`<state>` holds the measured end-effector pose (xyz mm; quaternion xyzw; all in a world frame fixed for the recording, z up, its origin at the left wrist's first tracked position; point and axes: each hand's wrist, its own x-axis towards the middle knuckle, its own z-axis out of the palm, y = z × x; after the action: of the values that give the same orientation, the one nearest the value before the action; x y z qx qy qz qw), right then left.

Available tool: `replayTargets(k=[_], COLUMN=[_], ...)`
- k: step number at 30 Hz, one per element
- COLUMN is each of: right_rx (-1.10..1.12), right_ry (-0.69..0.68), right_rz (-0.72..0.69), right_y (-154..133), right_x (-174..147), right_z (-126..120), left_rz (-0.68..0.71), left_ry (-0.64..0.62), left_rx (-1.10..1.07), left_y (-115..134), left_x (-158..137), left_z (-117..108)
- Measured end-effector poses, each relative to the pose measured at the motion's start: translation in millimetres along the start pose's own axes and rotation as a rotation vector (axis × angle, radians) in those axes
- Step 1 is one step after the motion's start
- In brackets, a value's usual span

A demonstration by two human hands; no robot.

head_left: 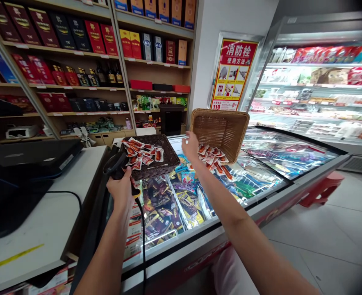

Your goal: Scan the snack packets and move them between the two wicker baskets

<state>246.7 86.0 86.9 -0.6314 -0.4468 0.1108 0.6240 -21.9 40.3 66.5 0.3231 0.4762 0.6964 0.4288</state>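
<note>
My left hand [121,189] is wrapped round the handle of a black barcode scanner [117,164], its cable hanging down. Beyond the scanner, a dark brown woven basket [171,153] holds several small sausage packets [142,153] in clear and red wrapping. My right hand [190,146] is between the two baskets, close to the left edge of a light brown wicker basket [220,123]. Its fingers are loosely bent and apart, and no object shows in them. The light basket is tilted toward me, with more sausage packets [211,155] at its lower edge.
Beneath the baskets stands a glass-topped chest freezer [168,205] with packaged ice creams. A white counter [45,221] with a black device [33,157] is at left. Shelves [85,53] of boxes stand behind, a lit display fridge [316,82] and red stool [322,188] at right.
</note>
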Motion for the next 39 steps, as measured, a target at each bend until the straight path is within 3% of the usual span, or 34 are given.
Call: replayTargets(k=[5, 9, 12, 16, 20, 23, 25, 29, 32, 35, 39], right_rx=[-0.475, -0.617, -0.589, -0.572, -0.608, -0.537, -0.33, 0.304, 0.546, 0.52, 0.215], right_ry=[-0.443, -0.566, -0.526, -0.55, -0.56, -0.518, -0.469, -0.472, -0.488, -0.358, -0.067], right_rz=[-0.103, -0.051, 0.017, 0.049, 0.017, 0.019, 0.071, 0.288, 0.328, 0.158, -0.337], right_y=[-47.2, -53.4, -44.1, -33.2, -34.9, -33.8, -27.6, -4.5, 15.9, 35.1, 51.6], right_x=[-3.2, -5.8, -5.3, -2.8, -0.2, -1.2, -6.4, -32.6, -58.8, -76.3, -76.0], right_z=[123.6, 203.3, 236.4, 248.7, 226.3, 184.2, 145.6, 60.4, 13.0, -8.9, -20.3], left_rz=[-0.019, 0.001, -0.013, -0.025, -0.046, -0.05, -0.054, -0.069, -0.064, -0.07, -0.089], left_ry=[0.045, 0.024, 0.036, 0.032, 0.022, 0.017, -0.002, -0.056, -0.099, -0.215, -0.398], left_rx=[-0.064, -0.032, 0.0, 0.038, 0.042, 0.024, 0.004, 0.003, 0.024, 0.044, 0.124], left_y=[2.1, -6.2, -14.5, -21.2, -20.5, -18.4, -17.8, -19.0, -20.1, -20.4, -20.0], left_x=[1.2, 2.3, 5.3, 7.0, 4.7, 2.4, 0.6, -5.3, -12.2, -18.8, -22.1], left_z=[-5.5, -8.5, -10.3, -10.9, -8.5, -5.2, -2.7, 3.5, 8.4, 10.5, 8.1])
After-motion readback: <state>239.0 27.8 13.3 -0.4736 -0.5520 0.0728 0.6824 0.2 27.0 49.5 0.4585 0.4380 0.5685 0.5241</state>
